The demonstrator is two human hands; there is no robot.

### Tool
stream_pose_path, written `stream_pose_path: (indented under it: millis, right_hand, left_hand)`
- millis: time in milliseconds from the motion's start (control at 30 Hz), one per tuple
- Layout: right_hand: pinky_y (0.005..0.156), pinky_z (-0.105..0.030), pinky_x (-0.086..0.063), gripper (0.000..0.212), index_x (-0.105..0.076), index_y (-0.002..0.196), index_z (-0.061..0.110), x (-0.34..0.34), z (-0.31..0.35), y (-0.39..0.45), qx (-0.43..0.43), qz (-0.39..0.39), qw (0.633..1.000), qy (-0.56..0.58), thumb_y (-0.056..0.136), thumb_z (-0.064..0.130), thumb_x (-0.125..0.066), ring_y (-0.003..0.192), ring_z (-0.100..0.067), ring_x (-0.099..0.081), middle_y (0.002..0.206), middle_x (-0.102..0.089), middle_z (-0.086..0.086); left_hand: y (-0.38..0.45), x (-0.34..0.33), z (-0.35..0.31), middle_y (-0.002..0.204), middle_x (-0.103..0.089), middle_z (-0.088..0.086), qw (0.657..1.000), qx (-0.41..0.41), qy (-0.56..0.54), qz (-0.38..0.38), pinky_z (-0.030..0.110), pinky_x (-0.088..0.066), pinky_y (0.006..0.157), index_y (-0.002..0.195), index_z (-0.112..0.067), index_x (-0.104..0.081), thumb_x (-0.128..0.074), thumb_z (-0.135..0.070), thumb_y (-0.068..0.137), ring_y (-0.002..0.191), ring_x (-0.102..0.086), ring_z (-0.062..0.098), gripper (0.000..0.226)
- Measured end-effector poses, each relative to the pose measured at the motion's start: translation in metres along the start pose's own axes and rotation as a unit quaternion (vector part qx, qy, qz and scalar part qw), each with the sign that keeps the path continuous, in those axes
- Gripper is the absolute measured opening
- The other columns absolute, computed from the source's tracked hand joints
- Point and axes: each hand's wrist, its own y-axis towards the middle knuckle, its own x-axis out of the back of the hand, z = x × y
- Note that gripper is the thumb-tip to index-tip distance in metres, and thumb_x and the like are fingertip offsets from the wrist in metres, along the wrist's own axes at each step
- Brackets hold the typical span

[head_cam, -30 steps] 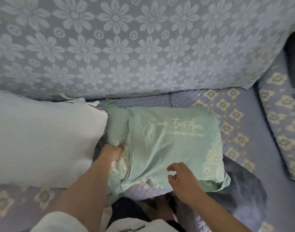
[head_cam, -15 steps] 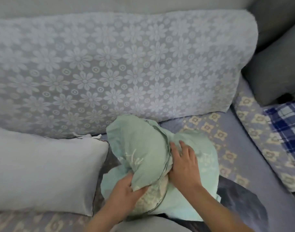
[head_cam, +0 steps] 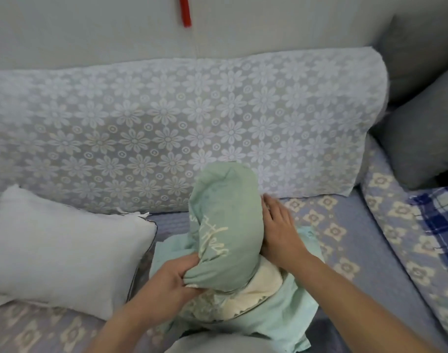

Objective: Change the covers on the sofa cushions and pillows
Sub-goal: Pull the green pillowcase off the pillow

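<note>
Gripping the lower edge of the green pillow cover (head_cam: 224, 225), the left hand (head_cam: 176, 277) curls its fingers and thumb round a bunch of the cloth, with the forearm coming up from the bottom of the view. The right hand (head_cam: 279, 226) lies flat against the right side of the covered pillow, its fingers straight and close together, pressing on the cloth and holding nothing; its forearm comes in from the lower right.

Compared with half a second ago, the covered end of the pillow stands higher and more upright, and the right hand has gone from the middle of the bundle to its right side. The left hand keeps its hold near the bottom. The view is also further back, so more of the wall is seen.

The pillow stands on the sofa seat (head_cam: 327, 225), in front of the flowered back cushion (head_cam: 141, 133). At its bottom a cream pillow insert (head_cam: 258, 286) shows out of the cover, over a lighter green cloth (head_cam: 294, 312) lying below. A white pillow (head_cam: 60, 250) lies to the left, just beside. A grey cushion (head_cam: 416, 146) and a blue checked cloth (head_cam: 442, 220) are at the right, well apart. A red strip (head_cam: 185, 11) hangs on the wall above.
</note>
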Motion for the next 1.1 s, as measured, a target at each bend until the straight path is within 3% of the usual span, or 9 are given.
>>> stream_pose_path:
  millis: [200, 333, 500, 633, 733, 833, 933, 1000, 1100]
  right_hand:
    - [0.125, -0.043, -0.011, 0.108, 0.015, 0.159, 0.023, 0.003, -0.012, -0.049, 0.136, 0.034, 0.99, 0.025, 0.087, 0.055, -0.059, 0.154, -0.022, -0.001, 0.168, 0.007, -0.001]
    - [0.116, -0.053, -0.033, 0.104, -0.004, 0.16, 0.015, 0.001, -0.011, -0.05, 0.055, -0.08, 0.994, 0.05, 0.08, 0.017, -0.07, 0.142, -0.033, -0.029, 0.161, -0.02, -0.011]
    - [0.104, -0.056, -0.04, 0.085, -0.036, 0.148, 0.007, 0.04, -0.036, -0.023, 0.095, -0.199, 0.975, -0.005, 0.07, -0.003, -0.067, 0.121, -0.045, -0.048, 0.144, -0.042, -0.019]
    - [0.119, -0.043, -0.028, 0.105, -0.024, 0.158, 0.023, 0.073, -0.055, -0.007, 0.163, -0.044, 0.985, -0.019, 0.066, -0.005, -0.067, 0.144, -0.031, -0.03, 0.16, -0.03, -0.004]
    - [0.122, -0.036, -0.025, 0.091, -0.021, 0.157, 0.041, 0.07, -0.052, -0.015, 0.195, 0.065, 0.978, 0.041, 0.084, 0.001, -0.06, 0.146, -0.009, -0.028, 0.16, -0.031, 0.011]
    - [0.113, -0.031, -0.038, 0.073, -0.02, 0.151, 0.056, 0.073, -0.053, -0.027, 0.162, 0.149, 0.972, 0.084, 0.099, 0.017, -0.052, 0.137, -0.002, -0.042, 0.152, -0.039, 0.023]
    - [0.119, -0.022, -0.026, 0.079, -0.02, 0.157, 0.041, 0.081, -0.041, -0.035, 0.142, 0.165, 0.97, 0.107, 0.093, 0.007, -0.05, 0.145, -0.005, -0.033, 0.16, -0.029, 0.018]
    - [0.119, -0.015, -0.013, 0.083, -0.011, 0.16, 0.027, 0.084, -0.028, -0.042, 0.121, 0.182, 0.972, 0.086, 0.089, -0.001, -0.044, 0.151, -0.013, -0.02, 0.165, -0.014, 0.007]
    - [0.123, -0.025, -0.013, 0.088, 0.005, 0.16, 0.023, 0.081, -0.006, -0.05, 0.08, 0.176, 0.977, 0.089, 0.09, -0.005, -0.04, 0.154, -0.018, -0.004, 0.166, 0.01, 0.004]
  left_hand:
    - [-0.006, -0.014, -0.008, 0.1, -0.076, 0.004, 0.994, 0.073, -0.063, -0.047, 0.024, -0.049, 0.083, 0.107, -0.015, -0.075, -0.079, -0.005, 0.082, 0.093, -0.063, 0.005, 0.028]
    - [0.001, -0.03, -0.017, 0.087, -0.065, 0.005, 0.997, 0.081, 0.003, 0.001, 0.03, -0.039, 0.072, 0.101, -0.004, -0.068, -0.079, -0.024, 0.077, 0.081, -0.054, 0.006, 0.033]
    - [0.007, -0.035, -0.028, 0.07, -0.051, -0.014, 0.994, 0.075, 0.064, 0.037, 0.027, -0.035, 0.061, 0.081, -0.016, -0.06, -0.072, -0.01, 0.084, 0.066, -0.044, 0.001, 0.014]
    - [0.008, -0.027, -0.027, 0.082, -0.065, -0.012, 0.969, 0.046, 0.221, 0.096, 0.032, -0.051, 0.079, 0.082, -0.021, -0.057, -0.06, -0.03, 0.078, 0.082, -0.059, 0.0, 0.01]
    - [0.013, -0.022, -0.021, 0.086, -0.066, -0.02, 0.967, 0.063, 0.228, 0.093, 0.024, -0.05, 0.079, 0.083, -0.028, -0.059, -0.064, -0.024, 0.078, 0.087, -0.058, -0.009, 0.008]
    - [0.017, -0.024, -0.006, 0.11, -0.064, -0.015, 0.937, 0.119, 0.321, -0.07, 0.034, -0.051, 0.088, 0.104, -0.035, -0.054, -0.067, -0.034, 0.074, 0.107, -0.061, 0.013, 0.033]
    - [0.016, -0.057, -0.002, 0.152, -0.037, 0.011, 0.913, 0.072, 0.338, -0.219, 0.043, -0.04, 0.112, 0.144, -0.027, -0.042, -0.07, -0.046, 0.073, 0.139, -0.038, 0.03, 0.078]
    - [0.019, -0.091, -0.009, 0.161, -0.026, 0.012, 0.915, 0.025, 0.362, -0.174, 0.048, -0.033, 0.118, 0.153, -0.031, -0.03, -0.062, -0.063, 0.076, 0.148, -0.027, 0.031, 0.089]
    - [0.044, -0.112, -0.011, 0.158, -0.033, 0.017, 0.882, 0.027, 0.449, -0.142, 0.06, -0.041, 0.108, 0.153, -0.029, -0.033, -0.054, -0.069, 0.076, 0.144, -0.034, 0.043, 0.089]
